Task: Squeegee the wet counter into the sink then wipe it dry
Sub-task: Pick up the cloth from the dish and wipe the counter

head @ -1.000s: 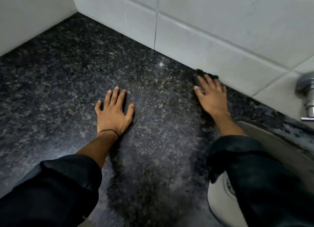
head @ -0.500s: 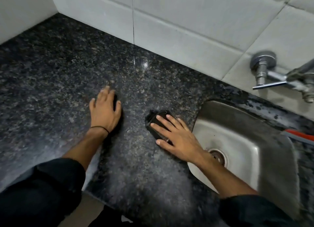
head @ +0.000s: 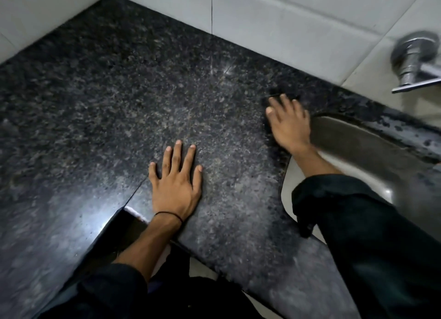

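One dark pad [head: 276,95], blurred, under flat right hand [head: 290,125].

**Speckled tabletop, steel sink, dark pad at the sink's corner**

The tabletop [head: 167,99] is dark granite flecked with grey and brown, glossy, with a small bright glint near the back wall and a paler, hazy sheen towards its front edge. A thin seam runs diagonally from a notch in that edge. The sink [head: 358,151] is dull stainless steel, sunk into the tabletop at the right, its rounded rim partly hidden by a sleeve. A small black pad [head: 276,96], blurred, lies flat on the tabletop just beside the sink's far left corner, under the fingertips of the right hand [head: 288,123]
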